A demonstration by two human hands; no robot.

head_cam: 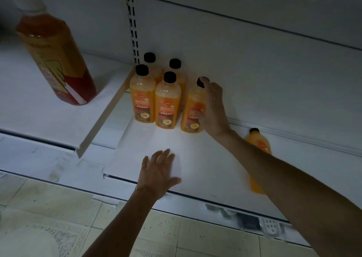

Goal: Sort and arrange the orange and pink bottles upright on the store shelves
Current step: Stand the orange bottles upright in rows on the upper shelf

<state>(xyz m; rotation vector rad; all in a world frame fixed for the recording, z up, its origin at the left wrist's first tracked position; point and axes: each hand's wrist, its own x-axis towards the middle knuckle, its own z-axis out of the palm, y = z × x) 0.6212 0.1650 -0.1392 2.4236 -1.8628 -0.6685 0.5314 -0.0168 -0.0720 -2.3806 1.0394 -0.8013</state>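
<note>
The person is adding a fifth orange bottle [193,109] to the group in the back left corner of the shelf [148,139]. There, four orange bottles [167,106] are standing upright in two rows of two. The right hand [212,107] is gripping the fifth bottle from its right side, fingertips reaching up by the black cap. The bottle is leaning slightly to the right, just beside the front pair. The left hand [156,174] is holding nothing. It is lying open, fingers spread, over the front edge of the shelf; whether it is touching is unclear.

The next move, as I judge it, is straightening this bottle and letting go without knocking its neighbours. Another orange bottle [259,145] appears to be lying on its side toward the right, partly hidden behind the right forearm, and is waiting its turn. A larger red-orange bottle [56,60] is standing on the neighbouring shelf to the left.
</note>
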